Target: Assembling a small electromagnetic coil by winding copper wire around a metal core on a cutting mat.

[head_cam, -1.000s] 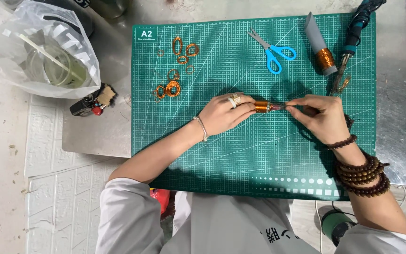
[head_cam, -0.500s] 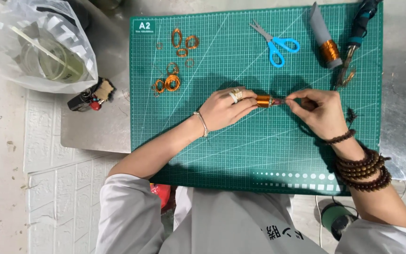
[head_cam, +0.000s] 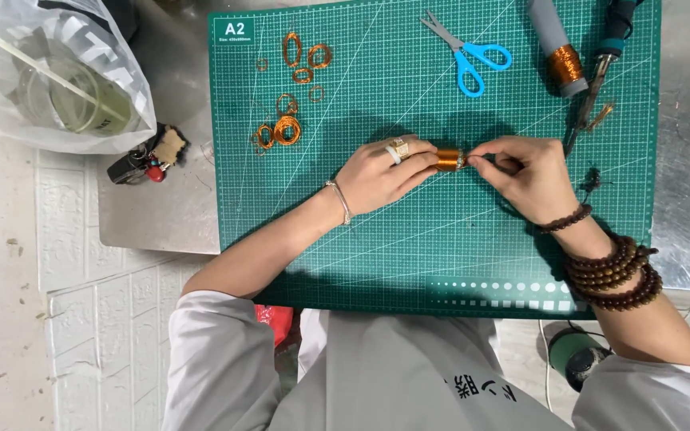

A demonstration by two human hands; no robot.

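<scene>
A small spool of copper wire (head_cam: 447, 158) is held over the middle of the green cutting mat (head_cam: 409, 255). My left hand (head_cam: 381, 174), with rings and a thin bracelet, grips the spool's left end. My right hand (head_cam: 525, 169), with dark bead bracelets on the wrist, pinches at the spool's right end, fingertips closed on the wire or the core there. Both hands meet at the spool, just above the mat.
Several copper wire rings (head_cam: 285, 128) lie at the mat's upper left. Blue scissors (head_cam: 466, 53), a grey tube with a copper coil (head_cam: 559, 54) and pliers (head_cam: 600, 64) lie along the top. A plastic bag (head_cam: 49, 72) and keys (head_cam: 147, 158) sit to the left.
The hands stay joined at the spool; my right fingers have shifted slightly closer to its end. Nothing else has moved.
</scene>
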